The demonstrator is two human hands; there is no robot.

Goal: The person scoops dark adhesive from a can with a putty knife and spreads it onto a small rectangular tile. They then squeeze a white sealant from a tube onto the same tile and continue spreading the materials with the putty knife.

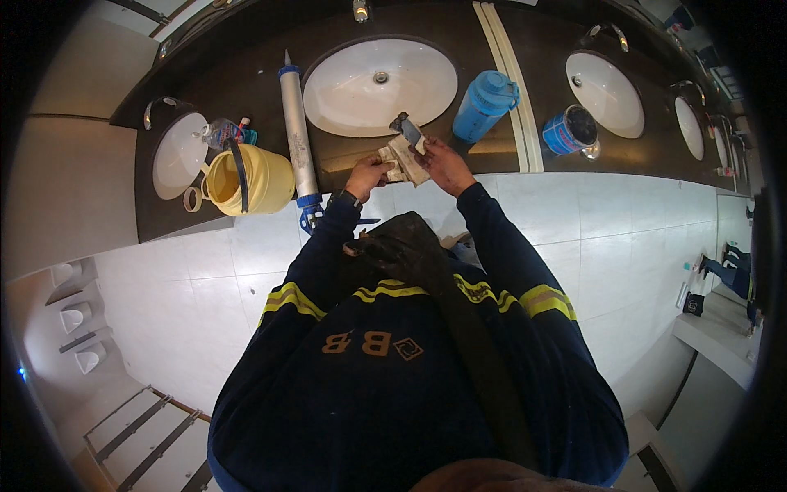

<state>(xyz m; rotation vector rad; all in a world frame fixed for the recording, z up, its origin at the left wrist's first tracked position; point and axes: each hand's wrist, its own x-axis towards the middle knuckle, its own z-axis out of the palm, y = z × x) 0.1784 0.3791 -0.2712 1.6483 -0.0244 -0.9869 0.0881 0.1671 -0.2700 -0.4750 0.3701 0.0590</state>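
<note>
Just in front of the middle sink (381, 86), both of my hands are on a folded, stained beige cloth (400, 161). My left hand (369, 177) pinches its left edge. My right hand (448, 169) holds its right side together with a small flat tool (410, 131), which has a grey-blue face and a dark, lumpy end pointing at the sink. The fingers hide part of the tool, so its exact kind cannot be made out. To the left of my left hand, a long silver caulking gun (297, 131) with blue ends lies across the dark counter.
A yellow bucket (266, 182), a tape roll (193, 199) and a clear plastic bottle (215, 133) stand by the left sink (180, 156). On the right are a blue drinking bottle (485, 107), a pale raised strip (512, 90) and a blue tin (568, 131).
</note>
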